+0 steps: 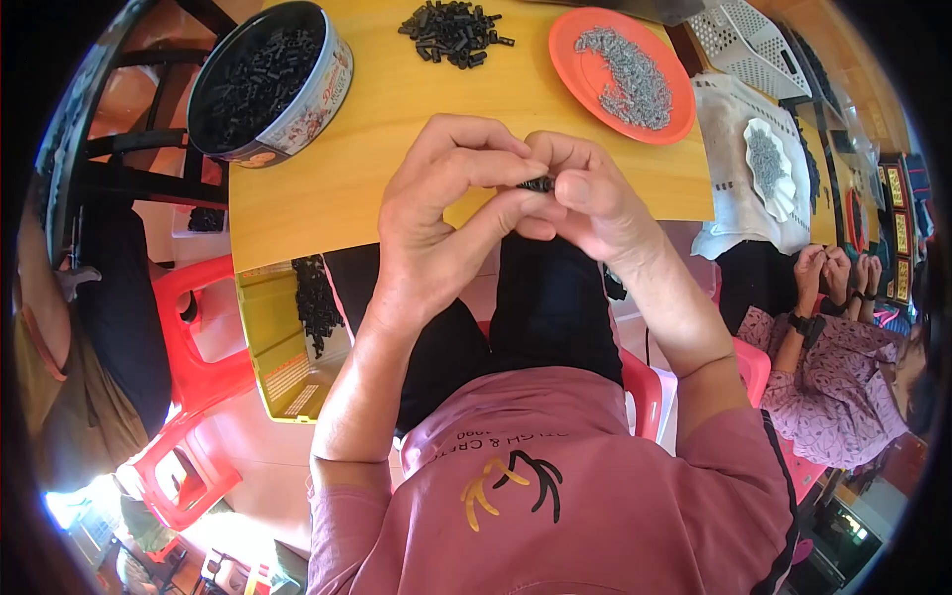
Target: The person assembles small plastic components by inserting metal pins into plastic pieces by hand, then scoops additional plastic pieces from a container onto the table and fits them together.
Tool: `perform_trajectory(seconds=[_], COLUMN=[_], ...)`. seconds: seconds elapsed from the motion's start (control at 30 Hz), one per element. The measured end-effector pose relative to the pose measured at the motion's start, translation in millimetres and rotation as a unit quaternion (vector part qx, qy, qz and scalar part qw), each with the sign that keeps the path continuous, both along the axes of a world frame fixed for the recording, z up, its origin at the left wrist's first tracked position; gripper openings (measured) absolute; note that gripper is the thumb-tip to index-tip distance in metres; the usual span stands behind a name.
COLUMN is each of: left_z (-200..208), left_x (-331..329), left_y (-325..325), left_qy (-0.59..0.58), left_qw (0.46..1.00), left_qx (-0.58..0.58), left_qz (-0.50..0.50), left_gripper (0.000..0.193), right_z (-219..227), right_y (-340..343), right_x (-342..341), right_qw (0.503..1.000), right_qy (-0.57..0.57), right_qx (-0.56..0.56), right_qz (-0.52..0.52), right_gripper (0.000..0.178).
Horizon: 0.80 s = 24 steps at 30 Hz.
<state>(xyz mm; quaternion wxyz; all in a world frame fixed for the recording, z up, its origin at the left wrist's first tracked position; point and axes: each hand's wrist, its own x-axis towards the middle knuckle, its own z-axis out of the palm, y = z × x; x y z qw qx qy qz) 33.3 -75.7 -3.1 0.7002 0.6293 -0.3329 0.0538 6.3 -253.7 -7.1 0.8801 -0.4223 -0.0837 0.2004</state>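
Note:
Above the table's near edge, my left hand (pixel 441 198) and my right hand (pixel 595 198) meet with their fingertips pinched together. Between them is a small black part (pixel 536 184), gripped from both sides and partly hidden by the fingers. A loose pile of small black tube-like pieces (pixel 454 34) lies beyond my hands. To its right, an orange plate (pixel 570 74) carries many tiny silvery metal pieces (pixel 635 84). On the left stands a round tin (pixel 332 89) filled with more black pieces (pixel 253 89).
A yellow crate (pixel 263 347) with black pieces sits below the table (pixel 397 119) at left, beside a red plastic chair (pixel 203 327). At right are a white basket (pixel 749 50), a cloth (pixel 729 129) and a scalloped dish (pixel 780 203). Other people's hands (pixel 823 270) work nearby.

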Motion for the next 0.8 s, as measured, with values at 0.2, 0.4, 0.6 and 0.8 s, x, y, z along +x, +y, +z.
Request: perform_trajectory(seconds=[0.2,0.4,0.6,0.8], left_z=[11,5,-29,-64], left_x=[-13,-22,-42,-70], left_y=[18,46,131,222], left_qy=[-0.011,0.002,0.128,0.139], left_qw=[1.0,0.999,0.973,0.843], left_qx=[0.009,0.03,0.037,0.369], left_qz=[-0.007,0.036,0.186,0.365], left_gripper=[0.024,0.024,0.029,0.035], right_z=[5,3,-1,-7], right_y=[26,45,27,-20], right_x=[-10,-8,43,102], right_qw=[0.997,0.996,0.826,0.577], right_qy=[0.02,0.079,-0.255,-0.374], right_qx=[0.073,0.003,-0.48,-0.688], right_qz=[0.013,0.05,-0.147,-0.231], right_gripper=[0.02,0.015,0.026,0.015])
